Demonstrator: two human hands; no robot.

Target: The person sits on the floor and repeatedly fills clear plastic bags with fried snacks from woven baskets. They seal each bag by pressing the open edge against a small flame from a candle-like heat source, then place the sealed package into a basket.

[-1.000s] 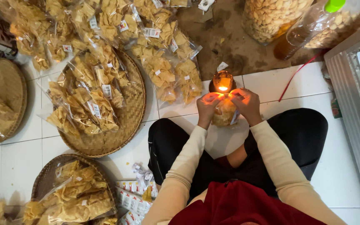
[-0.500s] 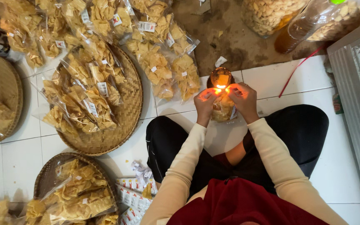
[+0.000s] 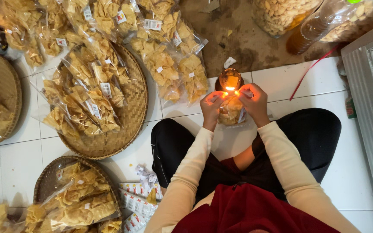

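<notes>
My left hand (image 3: 213, 106) and my right hand (image 3: 254, 102) pinch the top edge of a small clear plastic bag of yellow chips (image 3: 231, 113) between them. The bag's top edge is held against the flame of a small amber glass oil lamp (image 3: 230, 80) that stands on the white tiled floor just beyond my hands. The bag hangs below my fingers, above my crossed legs in black trousers. Both hands glow orange from the flame.
A round woven tray (image 3: 131, 113) at the left holds several sealed chip bags, and more bags (image 3: 169, 60) lie beyond it. Another woven tray (image 3: 48, 180) with bags sits at lower left, small label packets (image 3: 137, 205) beside my knee. Large chip jars (image 3: 281, 15) stand at the back, a metal cabinet (image 3: 370, 103) at right.
My hands and the bag have stayed at the flame. The view has shifted slightly, and my fingers have slid a little along the bag's top edge.
</notes>
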